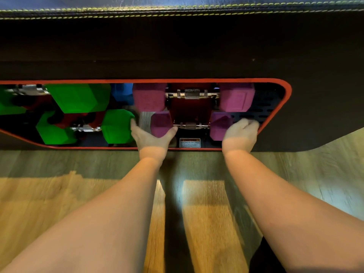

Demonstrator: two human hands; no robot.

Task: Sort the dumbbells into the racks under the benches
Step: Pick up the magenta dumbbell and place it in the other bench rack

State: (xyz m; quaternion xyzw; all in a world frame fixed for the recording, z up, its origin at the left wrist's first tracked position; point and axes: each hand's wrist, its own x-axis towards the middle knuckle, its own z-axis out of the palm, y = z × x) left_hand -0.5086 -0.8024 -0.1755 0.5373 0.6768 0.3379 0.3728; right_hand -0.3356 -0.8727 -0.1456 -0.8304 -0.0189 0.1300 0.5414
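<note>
Left hand (150, 134) cups the lower purple hex dumbbell (190, 126) at its nine o'clock head; right hand (241, 131) curls round the three o'clock head. It sits in the red-rimmed rack (283, 107), below the upper purple dumbbell (194, 95); green dumbbells (78, 98) at nine o'clock.

This is a gym: a padded bench (177, 36) with a built-in rack (275, 107) holds coloured dumbbells (78, 97), above a wooden floor (206, 213).
</note>
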